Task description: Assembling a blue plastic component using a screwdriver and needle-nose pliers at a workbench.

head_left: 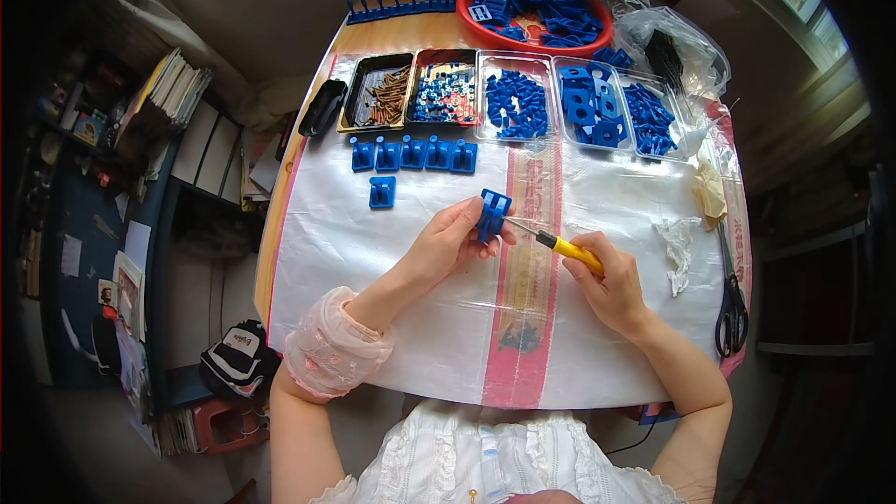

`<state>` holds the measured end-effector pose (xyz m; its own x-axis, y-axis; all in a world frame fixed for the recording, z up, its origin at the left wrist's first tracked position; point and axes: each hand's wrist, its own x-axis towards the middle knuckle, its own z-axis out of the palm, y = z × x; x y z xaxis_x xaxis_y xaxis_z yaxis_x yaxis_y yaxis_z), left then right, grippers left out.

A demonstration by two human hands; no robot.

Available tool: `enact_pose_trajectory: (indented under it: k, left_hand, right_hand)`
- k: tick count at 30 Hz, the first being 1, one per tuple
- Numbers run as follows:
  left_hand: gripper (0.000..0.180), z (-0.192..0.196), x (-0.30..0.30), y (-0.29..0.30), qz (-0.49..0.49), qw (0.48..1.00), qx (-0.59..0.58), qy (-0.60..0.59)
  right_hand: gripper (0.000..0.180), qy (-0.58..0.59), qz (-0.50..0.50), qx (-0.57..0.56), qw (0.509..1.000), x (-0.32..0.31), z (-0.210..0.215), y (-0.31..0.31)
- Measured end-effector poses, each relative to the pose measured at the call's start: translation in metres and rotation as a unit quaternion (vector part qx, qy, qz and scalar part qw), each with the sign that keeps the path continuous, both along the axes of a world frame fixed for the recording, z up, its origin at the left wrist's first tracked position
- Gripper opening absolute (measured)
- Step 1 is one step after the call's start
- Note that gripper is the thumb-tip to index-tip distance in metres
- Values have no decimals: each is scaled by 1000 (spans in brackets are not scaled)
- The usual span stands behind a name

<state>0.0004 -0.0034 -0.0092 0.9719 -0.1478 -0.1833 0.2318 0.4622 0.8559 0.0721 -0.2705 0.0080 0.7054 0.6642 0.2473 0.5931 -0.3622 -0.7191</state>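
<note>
Over the middle of the covered table, my left hand (455,235) pinches a small blue plastic part (493,215) between thumb and fingers. My right hand (602,280) is wrapped round the yellow handle of a screwdriver (571,252). Its thin shaft points left and reaches the blue part's side; whether the tip sits in a screw is too small to tell. Beyond my left hand, a row of similar blue assembled pieces (413,153) stands on the cover, with one single blue piece (381,193) nearer to me.
Open trays hold brown screws (387,95), small blue and white bits (445,93), and blue parts (516,105). Behind them is a red basin (602,35) of blue pieces. Black scissors (732,317) and crumpled tissue (679,252) lie at the right edge; a black case (323,108) lies far left.
</note>
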Motion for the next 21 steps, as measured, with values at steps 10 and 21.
enact_pose_trajectory:
  k: [10, 21]
  left_hand:
    - [43, -3, -1, 1, 8, 995, 95, -36]
    - [33, -6, 1, 0, 33, 996, 68, -38]
  right_hand:
    - [22, -39, -13, 37, 998, -2, -4, 3]
    - [19, 4, -20, 26, 999, 2, 1, 2]
